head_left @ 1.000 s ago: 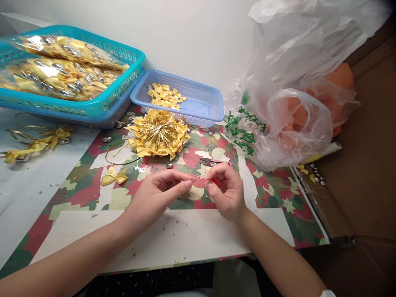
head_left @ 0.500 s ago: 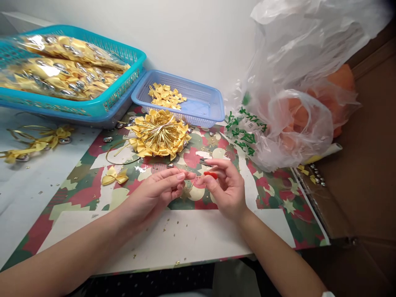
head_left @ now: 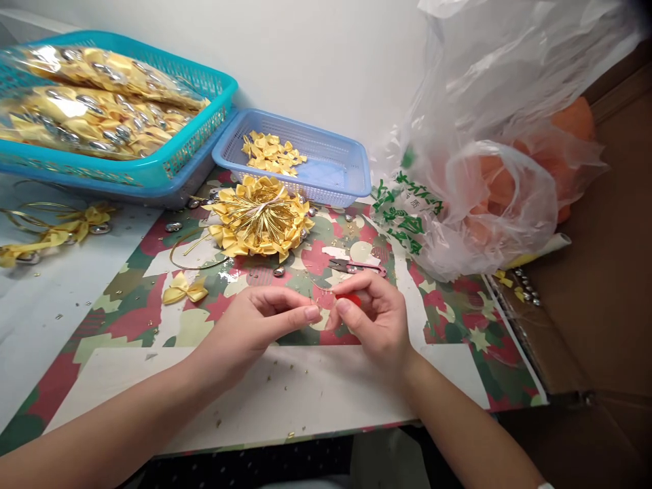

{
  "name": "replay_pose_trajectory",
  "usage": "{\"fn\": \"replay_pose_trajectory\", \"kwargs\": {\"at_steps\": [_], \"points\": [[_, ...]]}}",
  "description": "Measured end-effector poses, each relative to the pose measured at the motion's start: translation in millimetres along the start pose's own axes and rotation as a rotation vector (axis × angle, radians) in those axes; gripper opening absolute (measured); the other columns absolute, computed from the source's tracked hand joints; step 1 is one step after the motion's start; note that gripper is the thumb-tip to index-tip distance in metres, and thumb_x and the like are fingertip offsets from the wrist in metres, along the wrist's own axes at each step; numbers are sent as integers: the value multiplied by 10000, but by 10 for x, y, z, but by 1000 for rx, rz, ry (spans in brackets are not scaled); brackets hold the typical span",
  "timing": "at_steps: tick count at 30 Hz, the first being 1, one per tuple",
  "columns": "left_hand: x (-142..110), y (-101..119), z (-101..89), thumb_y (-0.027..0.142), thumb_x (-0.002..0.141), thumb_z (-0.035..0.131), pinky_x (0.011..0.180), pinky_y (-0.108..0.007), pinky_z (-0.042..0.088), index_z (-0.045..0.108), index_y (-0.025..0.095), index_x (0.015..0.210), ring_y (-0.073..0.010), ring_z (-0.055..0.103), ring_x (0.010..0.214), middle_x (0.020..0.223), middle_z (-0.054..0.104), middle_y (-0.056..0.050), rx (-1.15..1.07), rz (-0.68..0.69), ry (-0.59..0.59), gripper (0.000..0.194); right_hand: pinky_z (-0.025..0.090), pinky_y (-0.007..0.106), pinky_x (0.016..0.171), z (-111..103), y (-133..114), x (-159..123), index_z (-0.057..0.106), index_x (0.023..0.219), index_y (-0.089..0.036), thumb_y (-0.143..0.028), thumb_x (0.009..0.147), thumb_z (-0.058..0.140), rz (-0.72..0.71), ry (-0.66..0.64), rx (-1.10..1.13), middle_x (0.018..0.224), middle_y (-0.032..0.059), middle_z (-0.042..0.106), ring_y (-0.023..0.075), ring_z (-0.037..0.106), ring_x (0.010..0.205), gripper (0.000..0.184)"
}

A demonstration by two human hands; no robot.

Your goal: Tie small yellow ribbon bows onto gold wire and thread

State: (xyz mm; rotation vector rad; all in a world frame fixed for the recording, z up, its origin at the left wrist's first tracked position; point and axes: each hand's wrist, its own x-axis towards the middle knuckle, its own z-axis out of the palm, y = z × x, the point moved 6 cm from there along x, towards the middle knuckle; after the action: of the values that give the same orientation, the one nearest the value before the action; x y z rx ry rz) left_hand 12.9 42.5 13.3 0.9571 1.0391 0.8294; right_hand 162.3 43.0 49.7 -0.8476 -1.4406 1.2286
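My left hand (head_left: 272, 316) is closed in a pinch, thumb against forefinger; a fine thread-like end shows at its tips, too small to name. Close on its right, my right hand (head_left: 374, 312) pinches a smooth red piece (head_left: 351, 297), mostly covered by the fingers. A thin cord (head_left: 320, 285) arcs near the right fingertips. Just beyond that hand lie thread snips (head_left: 356, 266) with pinkish handles. A yellow ribbon bow (head_left: 184, 288) rests to the left of my left hand. Behind both hands sits a round bundle of yellow bows (head_left: 259, 217) on gold cords, tied at the centre.
A blue basket (head_left: 351, 153) with loose yellow bows stands at the back. Left of it, a teal basket (head_left: 204, 132) holds bagged bows with silver bells. Corded bows (head_left: 76, 227) lie at left. A clear plastic bag (head_left: 499, 217) with orange contents fills the right side.
My right hand has shifted slightly down and right, and the snips behind it are now more visible. My left hand's fingers have come together in a tighter pinch. The view has shifted a little.
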Motion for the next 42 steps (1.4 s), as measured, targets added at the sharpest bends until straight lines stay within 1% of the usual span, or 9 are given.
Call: {"fn": "replay_pose_trajectory", "kwargs": {"at_steps": [3,6,10,15,22,28,33,40,42], "points": [[-10,-8,45,340,743,801,635,-222,475,785,246,650,-141,639,686,695,754,-1,-29,-17,-67,133,533,264,541,6,-15,0,613,903,-212,-159,850,590,-10,-7,3,593,-31,678,127,649,528,79],[-15,-14,77,321,762,790,684,-211,492,786,251,669,-134,660,726,731,771,7,-63,-29,-120,116,515,258,524,4,-21,-3,616,880,-209,-139,831,596,-15,-2,-32,576,-33,670,121,629,509,87],[0,-24,84,312,769,784,690,-195,490,785,249,679,-122,655,726,730,771,12,-69,-40,-129,110,481,242,477,-3,-19,-10,630,849,-204,-133,806,616,-30,13,-96,575,-28,671,115,605,490,84],[6,-24,87,312,777,779,699,-199,491,782,249,673,-125,659,730,725,768,12,-67,-35,-141,121,493,249,481,4,-7,-12,636,848,-204,-150,807,622,-44,2,-105,630,-12,690,116,610,504,69],[-11,-37,75,310,776,778,694,-208,490,777,257,661,-129,660,724,719,767,14,-70,-41,-132,127,491,253,477,-3,-39,-7,630,827,-214,-140,792,619,-47,24,-113,587,-32,637,118,594,501,83],[8,-46,67,319,746,798,657,-215,478,772,246,640,-130,639,684,694,754,9,-55,-46,-104,131,470,242,456,-4,-16,-6,635,830,-208,-138,795,614,-50,16,-127,605,-25,656,114,601,492,82],[3,-40,63,310,743,795,660,-208,474,774,254,644,-125,635,690,700,754,16,-45,-51,-93,115,451,234,449,-11,-22,-2,633,816,-208,-111,783,597,-59,29,-136,578,-38,637,102,577,470,108],[-2,-22,50,308,722,790,639,-242,486,767,235,628,-153,642,669,685,749,-5,-17,-51,-60,120,447,236,440,1,-40,10,627,802,-207,-124,777,592,-61,25,-149,556,-39,636,102,570,449,94],[0,-17,44,303,727,784,627,-239,489,768,235,632,-150,640,658,681,748,-5,7,-36,-53,118,443,235,437,-2,-45,7,632,794,-207,-123,769,592,-70,32,-163,562,-36,639,102,565,452,97]]}}
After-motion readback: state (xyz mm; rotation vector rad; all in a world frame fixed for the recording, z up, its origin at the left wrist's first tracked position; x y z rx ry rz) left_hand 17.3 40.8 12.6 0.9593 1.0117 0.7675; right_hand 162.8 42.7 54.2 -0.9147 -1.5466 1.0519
